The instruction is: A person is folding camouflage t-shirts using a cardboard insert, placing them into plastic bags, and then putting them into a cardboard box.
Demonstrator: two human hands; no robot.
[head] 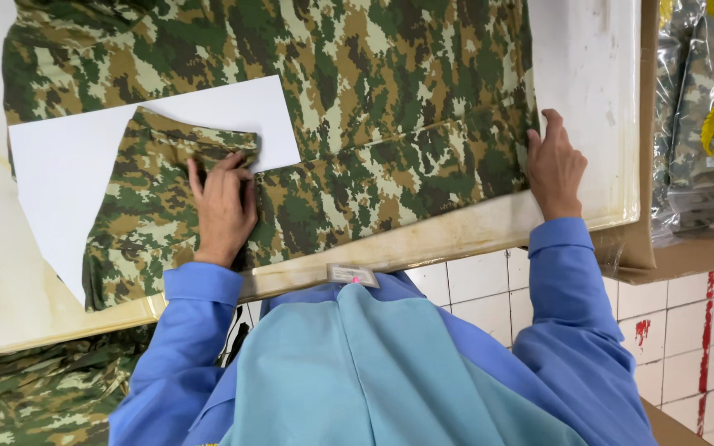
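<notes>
The camo garment is pinned flat widthwise, sleeve under the left hand, edge under the right hand, fingers flat.

Your camouflage garment lies spread flat on the counter, its green, brown and cream blotches running from the far edge down to the near rim. A stitched seam crosses it at a slant towards the right. At its left, a sleeve-like part is folded over a white sheet of card, which lies tucked partly beneath the cloth with one pointed corner showing below. Your left hand presses flat on that folded part, and your right hand rests on the garment's right edge, the fingers pointing away from you.
</notes>
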